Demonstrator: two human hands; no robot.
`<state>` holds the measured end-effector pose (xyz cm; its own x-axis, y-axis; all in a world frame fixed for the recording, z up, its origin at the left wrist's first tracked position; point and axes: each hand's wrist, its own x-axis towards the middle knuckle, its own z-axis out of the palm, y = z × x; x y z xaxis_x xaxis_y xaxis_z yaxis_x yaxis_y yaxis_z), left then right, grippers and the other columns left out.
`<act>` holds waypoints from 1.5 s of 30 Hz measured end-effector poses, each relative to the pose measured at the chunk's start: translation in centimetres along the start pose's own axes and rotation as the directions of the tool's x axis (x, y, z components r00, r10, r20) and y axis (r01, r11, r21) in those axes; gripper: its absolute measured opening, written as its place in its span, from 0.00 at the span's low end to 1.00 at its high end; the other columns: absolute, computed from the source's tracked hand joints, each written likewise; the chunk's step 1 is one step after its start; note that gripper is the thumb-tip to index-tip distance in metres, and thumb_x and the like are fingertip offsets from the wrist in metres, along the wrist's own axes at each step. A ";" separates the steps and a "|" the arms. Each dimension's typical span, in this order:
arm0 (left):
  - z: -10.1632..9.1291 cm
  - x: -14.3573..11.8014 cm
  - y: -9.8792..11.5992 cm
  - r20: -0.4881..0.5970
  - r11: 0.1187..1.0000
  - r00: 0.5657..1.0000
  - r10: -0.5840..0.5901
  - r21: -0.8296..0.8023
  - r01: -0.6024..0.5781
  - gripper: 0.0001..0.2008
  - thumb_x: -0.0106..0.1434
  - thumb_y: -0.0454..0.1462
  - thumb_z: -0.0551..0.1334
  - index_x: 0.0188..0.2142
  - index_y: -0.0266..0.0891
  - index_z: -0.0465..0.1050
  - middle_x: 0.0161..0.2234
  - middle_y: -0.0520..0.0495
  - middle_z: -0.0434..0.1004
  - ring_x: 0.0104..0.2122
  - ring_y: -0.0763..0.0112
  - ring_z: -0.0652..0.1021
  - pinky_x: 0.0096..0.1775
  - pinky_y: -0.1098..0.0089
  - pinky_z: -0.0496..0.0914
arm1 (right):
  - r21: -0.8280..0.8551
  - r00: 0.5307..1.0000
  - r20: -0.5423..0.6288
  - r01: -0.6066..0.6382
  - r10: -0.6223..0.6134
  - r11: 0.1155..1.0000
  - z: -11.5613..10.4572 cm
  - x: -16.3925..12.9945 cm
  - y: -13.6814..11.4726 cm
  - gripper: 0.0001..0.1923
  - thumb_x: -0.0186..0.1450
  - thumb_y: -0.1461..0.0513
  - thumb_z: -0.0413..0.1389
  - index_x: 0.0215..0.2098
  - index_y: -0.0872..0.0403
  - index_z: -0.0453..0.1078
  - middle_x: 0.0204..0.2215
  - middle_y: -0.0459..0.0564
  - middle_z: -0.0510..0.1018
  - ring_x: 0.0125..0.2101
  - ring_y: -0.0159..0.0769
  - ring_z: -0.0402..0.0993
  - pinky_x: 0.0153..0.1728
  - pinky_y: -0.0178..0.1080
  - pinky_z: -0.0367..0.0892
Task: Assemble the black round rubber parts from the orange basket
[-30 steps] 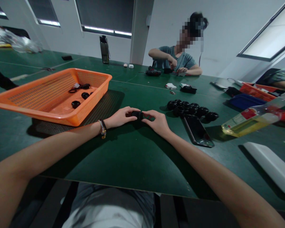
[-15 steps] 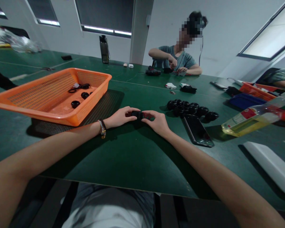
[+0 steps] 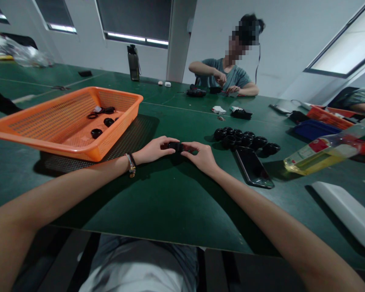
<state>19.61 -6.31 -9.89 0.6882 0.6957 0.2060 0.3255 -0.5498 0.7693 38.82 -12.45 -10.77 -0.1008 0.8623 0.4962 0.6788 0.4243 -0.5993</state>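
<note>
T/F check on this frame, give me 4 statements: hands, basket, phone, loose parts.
1. Both the left hand and the right hand pinch one small black plastic part. True.
2. The orange mesh plastic basket is full to the rim. False: only a few black pieces lie in it.
3. The black smartphone lies flat on the green table. True.
4. The cluster of black ring-shaped parts sits left of the basket. False: it sits right of the hands, by the phone.

- The table [image 3: 170,202] has a matt, smooth green top.
- The left basket [image 3: 63,142] is orange perforated plastic.
- The phone [image 3: 253,167] on the right shows glossy dark glass.
- The bottle [image 3: 325,152] at far right is clear, shiny plastic.
- The black parts [image 3: 246,140] look like smooth plastic.
</note>
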 end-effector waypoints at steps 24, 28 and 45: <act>0.1 0.0 -0.1 0.003 1.000 1.000 0.005 -0.018 -0.005 0.19 0.57 0.41 0.59 0.48 0.40 0.67 0.42 0.46 0.69 0.41 0.67 0.72 0.45 0.65 0.67 | 0.031 1.000 -0.011 -0.015 0.015 0.999 0.1 0.0 0.0 0.12 0.53 0.64 0.60 0.37 0.52 0.74 0.31 0.47 0.80 0.31 0.35 0.75 0.35 0.40 0.71; 0.1 0.0 -0.1 0.001 1.000 1.000 0.004 -0.008 -0.004 0.20 0.57 0.41 0.59 0.49 0.39 0.67 0.42 0.46 0.70 0.41 0.67 0.72 0.44 0.65 0.67 | 0.034 1.000 -0.006 -0.025 0.025 0.999 0.1 0.0 -0.1 0.12 0.53 0.64 0.60 0.38 0.52 0.75 0.31 0.47 0.80 0.31 0.35 0.76 0.36 0.40 0.71; 0.1 0.0 -0.1 -0.003 1.000 1.000 0.012 -0.017 -0.012 0.19 0.57 0.40 0.59 0.48 0.40 0.67 0.42 0.46 0.70 0.41 0.68 0.72 0.44 0.66 0.67 | -0.007 0.999 -0.015 0.041 -0.041 0.999 0.1 0.0 0.0 0.13 0.53 0.65 0.60 0.38 0.52 0.75 0.31 0.47 0.79 0.31 0.35 0.75 0.36 0.39 0.70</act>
<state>19.62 -6.31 -10.04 0.6900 0.6904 0.2174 0.3061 -0.5505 0.7767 38.79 -12.40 -10.84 -0.1178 0.8402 0.5293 0.6793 0.4570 -0.5743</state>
